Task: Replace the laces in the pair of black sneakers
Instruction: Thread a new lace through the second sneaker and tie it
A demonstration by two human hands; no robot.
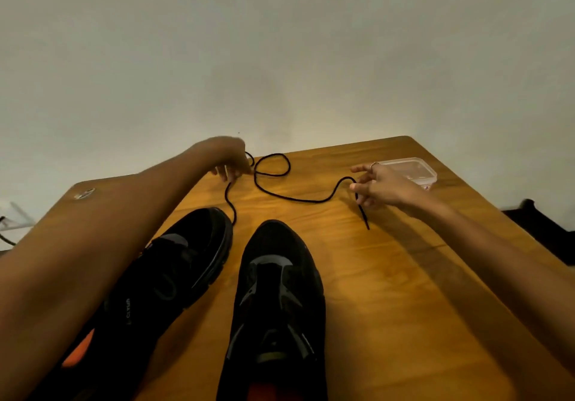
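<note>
Two black sneakers [273, 301] sit at your table's [404, 291] near edge.
Your left hand [228, 157] and right hand [378, 187] each pinch the black lace [298, 199] near the far edge.

Prob. home room: wooden table [389, 276] vs plain wall [280, 42], plastic container [413, 170].

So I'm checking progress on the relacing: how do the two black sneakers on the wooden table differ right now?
The left black sneaker is tipped onto its side, showing its sole edge, and half hidden under the left forearm; the right black sneaker stands upright, seen from above in full. The left one's toe nearly meets the loose black lace; the right one lies clear of it. Both point away from the person, and neither shows a lace threaded.
</note>
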